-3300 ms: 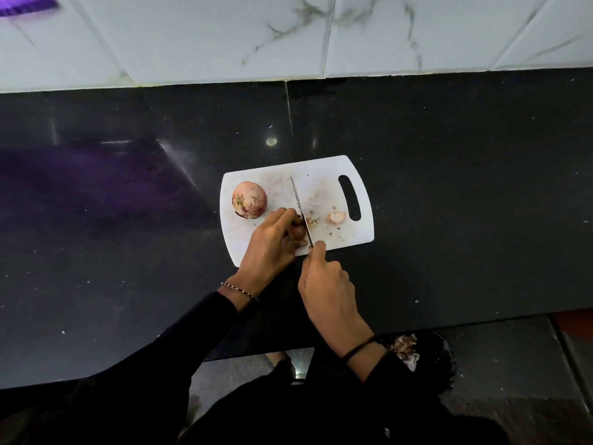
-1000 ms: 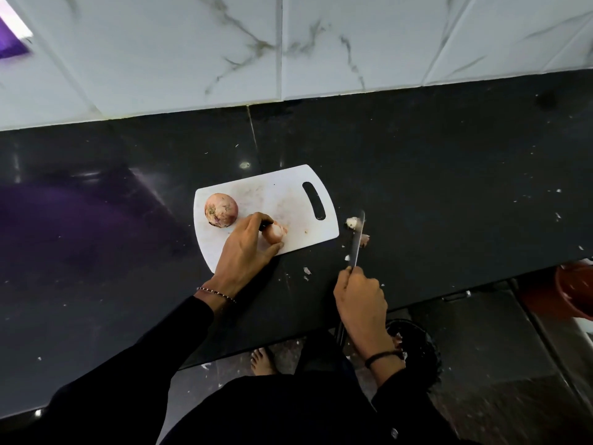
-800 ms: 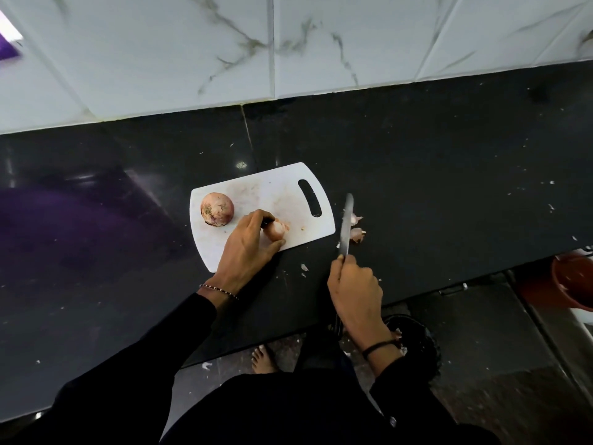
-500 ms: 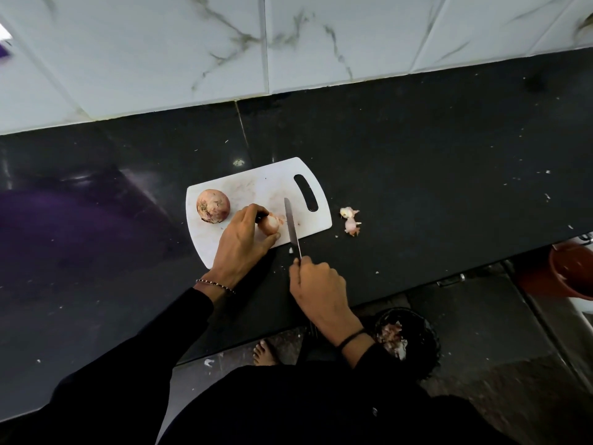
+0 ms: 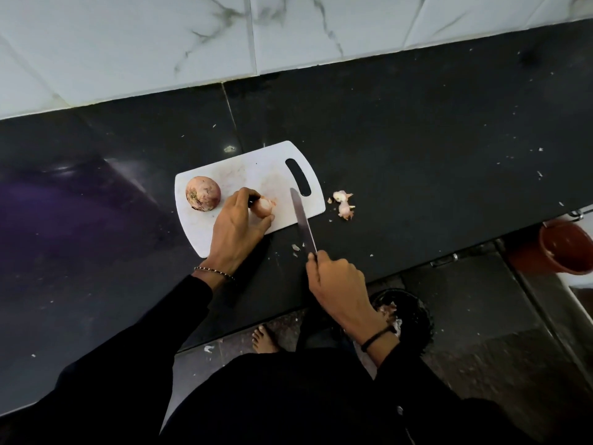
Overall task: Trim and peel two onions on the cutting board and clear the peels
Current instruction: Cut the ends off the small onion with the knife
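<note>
A white cutting board [image 5: 256, 168] with a handle slot lies on the black counter. At its left end sits a whole unpeeled onion [image 5: 203, 193]. My left hand [image 5: 236, 229] grips a second, smaller onion [image 5: 263, 207] near the board's front edge, its cut face turned right. My right hand [image 5: 337, 284] holds a knife [image 5: 303, 221] by the handle, the blade pointing away over the board's right front corner, just right of the held onion. Cut onion ends and peel bits [image 5: 343, 204] lie on the counter right of the board.
The black counter [image 5: 433, 139] carries small specks of peel and meets a white marble-tiled wall [image 5: 160, 43] behind. Below the counter edge stand a dark bin with peels [image 5: 407, 313] and a reddish bucket [image 5: 564, 248]. A bare foot [image 5: 263, 340] shows on the floor.
My right hand swept the cut onion ends off the board onto the counter with the knife, then brought the blade back left beside the held onion. My left hand kept its grip.
</note>
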### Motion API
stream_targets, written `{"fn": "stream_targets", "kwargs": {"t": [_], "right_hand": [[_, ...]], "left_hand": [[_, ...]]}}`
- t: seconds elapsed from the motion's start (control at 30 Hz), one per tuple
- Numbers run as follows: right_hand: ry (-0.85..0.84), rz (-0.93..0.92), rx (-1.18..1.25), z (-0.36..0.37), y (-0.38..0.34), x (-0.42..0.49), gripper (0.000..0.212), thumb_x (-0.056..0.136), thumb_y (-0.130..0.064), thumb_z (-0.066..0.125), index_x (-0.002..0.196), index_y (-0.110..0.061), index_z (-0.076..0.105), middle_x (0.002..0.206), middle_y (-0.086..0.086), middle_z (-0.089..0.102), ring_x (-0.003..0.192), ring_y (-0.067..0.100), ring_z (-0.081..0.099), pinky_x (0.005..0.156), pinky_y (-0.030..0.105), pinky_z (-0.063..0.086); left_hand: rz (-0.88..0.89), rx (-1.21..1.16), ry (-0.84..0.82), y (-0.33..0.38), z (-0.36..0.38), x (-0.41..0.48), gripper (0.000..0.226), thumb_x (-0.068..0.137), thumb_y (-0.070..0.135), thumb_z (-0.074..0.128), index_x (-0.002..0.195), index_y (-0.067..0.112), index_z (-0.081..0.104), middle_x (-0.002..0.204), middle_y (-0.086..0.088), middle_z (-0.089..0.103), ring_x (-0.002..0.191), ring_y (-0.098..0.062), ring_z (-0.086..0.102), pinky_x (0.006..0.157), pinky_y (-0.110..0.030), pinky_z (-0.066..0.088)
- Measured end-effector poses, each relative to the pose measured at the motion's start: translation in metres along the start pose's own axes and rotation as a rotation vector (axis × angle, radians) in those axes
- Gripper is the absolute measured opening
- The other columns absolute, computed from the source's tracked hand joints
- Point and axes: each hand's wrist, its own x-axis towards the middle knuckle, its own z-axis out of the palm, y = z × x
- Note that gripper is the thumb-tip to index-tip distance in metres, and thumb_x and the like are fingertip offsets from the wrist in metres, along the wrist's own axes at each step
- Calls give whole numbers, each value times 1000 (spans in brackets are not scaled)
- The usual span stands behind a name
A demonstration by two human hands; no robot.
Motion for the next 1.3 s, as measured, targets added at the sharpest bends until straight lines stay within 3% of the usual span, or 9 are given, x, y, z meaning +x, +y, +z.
{"fn": "stream_targets", "kwargs": {"t": [0.27, 0.43, 0.53, 0.63, 0.87, 1.07, 1.17, 1.3], "right_hand": [[-92, -141, -52, 12, 1, -12, 37, 107, -39, 31, 101, -13, 57, 82, 12, 68, 76, 38, 67, 58, 37, 37], [-15, -77, -150, 11, 15, -18, 28, 97, -36, 58, 79, -15, 60, 54, 9, 61, 47, 37, 62, 46, 31, 29], [11, 26, -118, 5, 23, -16, 31, 103, -38, 47, 90, -14, 62, 67, 13, 68, 62, 40, 67, 52, 36, 31], [123, 101, -57, -2, 28, -7, 32, 104, -36, 46, 92, -11, 62, 68, 14, 67, 65, 41, 67, 53, 35, 32], [54, 99, 165, -15, 11, 29, 30, 106, -40, 36, 102, -15, 52, 82, 12, 66, 83, 40, 65, 67, 43, 47], [-163, 220, 552, -6, -17, 66, 35, 103, -46, 38, 97, -15, 53, 89, 11, 67, 85, 33, 66, 79, 48, 54], [-275, 228, 606, -2, -22, 74, 33, 102, -45, 42, 105, -13, 52, 96, 9, 68, 84, 26, 66, 68, 35, 49], [-299, 115, 558, -4, -20, 76, 26, 101, -37, 50, 110, -13, 50, 88, 6, 67, 62, 12, 64, 44, 14, 39]], "left_hand": [[-61, 30, 15, -6, -2, 0, 43, 82, 28, 77, 113, 10, 53, 111, -11, 62, 94, -24, 61, 75, -36, 52], [-56, 2, -3, -4, 0, -3, 43, 82, 28, 77, 113, 11, 53, 111, -10, 62, 94, -25, 61, 76, -42, 54], [-56, -19, -16, -3, 1, -2, 43, 80, 27, 77, 112, 11, 53, 111, -9, 62, 93, -24, 61, 77, -43, 54], [-45, -28, -23, 0, 3, -3, 42, 80, 25, 78, 112, 10, 54, 110, -9, 63, 93, -24, 61, 78, -41, 54], [-30, -28, -20, 4, 4, -3, 42, 79, 25, 79, 111, 11, 54, 108, -6, 64, 96, -24, 61, 79, -40, 53], [-57, 2, 35, 3, -1, 6, 43, 80, 27, 78, 111, 12, 53, 107, -5, 62, 94, -21, 60, 77, -41, 55], [-82, 19, 61, 2, -3, 7, 42, 81, 28, 78, 111, 12, 53, 107, -4, 62, 96, -20, 59, 78, -40, 55], [-118, 36, 87, 1, -4, 8, 42, 81, 27, 78, 111, 12, 53, 107, -5, 62, 98, -21, 59, 78, -41, 55]]}}
